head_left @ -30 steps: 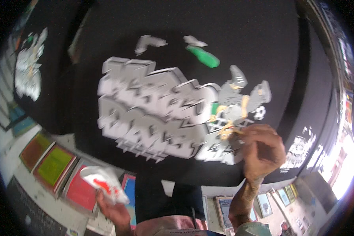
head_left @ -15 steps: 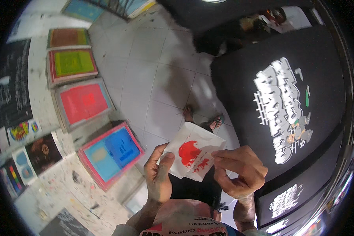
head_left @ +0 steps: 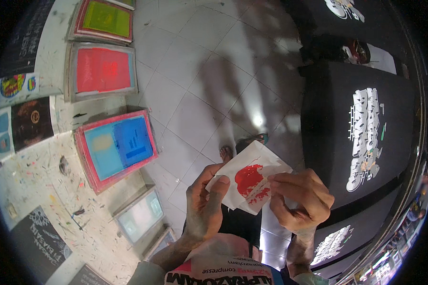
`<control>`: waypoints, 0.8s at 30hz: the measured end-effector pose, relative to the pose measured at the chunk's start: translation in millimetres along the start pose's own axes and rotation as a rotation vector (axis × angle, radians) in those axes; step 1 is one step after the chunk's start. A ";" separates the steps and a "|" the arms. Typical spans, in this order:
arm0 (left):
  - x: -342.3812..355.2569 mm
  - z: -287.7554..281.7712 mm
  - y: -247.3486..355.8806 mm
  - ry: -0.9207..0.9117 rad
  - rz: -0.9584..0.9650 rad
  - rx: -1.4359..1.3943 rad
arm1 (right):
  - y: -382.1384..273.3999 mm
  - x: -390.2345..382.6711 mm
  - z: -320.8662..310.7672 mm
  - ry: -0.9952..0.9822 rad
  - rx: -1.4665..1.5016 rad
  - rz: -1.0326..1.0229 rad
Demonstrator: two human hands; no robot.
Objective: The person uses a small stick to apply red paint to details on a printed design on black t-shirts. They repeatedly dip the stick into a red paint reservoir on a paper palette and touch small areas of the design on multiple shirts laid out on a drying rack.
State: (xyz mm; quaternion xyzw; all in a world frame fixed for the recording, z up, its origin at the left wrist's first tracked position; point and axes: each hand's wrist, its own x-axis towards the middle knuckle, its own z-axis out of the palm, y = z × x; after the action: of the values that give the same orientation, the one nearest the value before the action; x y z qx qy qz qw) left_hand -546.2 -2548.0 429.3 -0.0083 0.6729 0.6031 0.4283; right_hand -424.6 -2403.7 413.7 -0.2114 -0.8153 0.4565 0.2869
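Keep the red-smeared paper (head_left: 248, 178) level, gripped by the left hand (head_left: 205, 204) beside the right hand (head_left: 304, 195), pinched narrow, contents unclear.

White paper (head_left: 233, 184) blotched with red paint (head_left: 248, 176) sits cornerwise in the left hand (head_left: 205, 205), right hand (head_left: 303, 197) at its edge.

Lettered in black across the shirt (head_left: 221, 256), in bulky white on black fabric (head_left: 330, 137), in pale capitals on a dark sheet (head_left: 39, 240).
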 end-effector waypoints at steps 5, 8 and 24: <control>-27.7 -35.3 -9.3 0.021 0.023 -0.002 | -27.6 -13.4 25.0 0.008 0.028 -0.072; -44.3 -53.3 -10.6 0.015 0.053 -0.034 | -46.3 -21.0 35.5 -0.024 0.002 -0.100; -84.6 -85.4 -65.6 0.501 0.057 -0.001 | -40.4 -94.2 -37.9 0.426 0.481 0.264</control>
State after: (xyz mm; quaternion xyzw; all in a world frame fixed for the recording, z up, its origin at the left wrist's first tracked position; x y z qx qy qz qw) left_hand -506.4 -2678.5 418.1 -0.1388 0.7576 0.5946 0.2308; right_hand -332.6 -2457.2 438.6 -0.3317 -0.5718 0.6145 0.4306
